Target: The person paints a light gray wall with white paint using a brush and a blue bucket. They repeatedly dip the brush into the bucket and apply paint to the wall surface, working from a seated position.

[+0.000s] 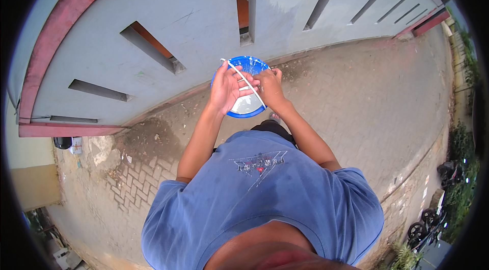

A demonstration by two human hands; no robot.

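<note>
A blue bucket (246,114) is in front of me, with white paint-like liquid (247,104) inside and white splashes on its inner wall and rim. Its thin white handle (253,90) crosses the mouth slantwise. My left hand (228,88) is over the left side of the mouth, palm showing and fingers spread, with the handle passing over the fingers. At the right rim, my right hand (270,86) has curled fingers reaching inward, close to the left fingertips. Whether it grips the rim is hidden. What supports the bucket cannot be seen.
A pale wall (206,25) with slots, including a tall narrow slot (244,10), rises just beyond the bucket. Paving blocks (141,180) and a dusty paved strip (363,90) surround me. My sandalled foot (274,117) shows below. Parked motorcycles (424,224) stand far right.
</note>
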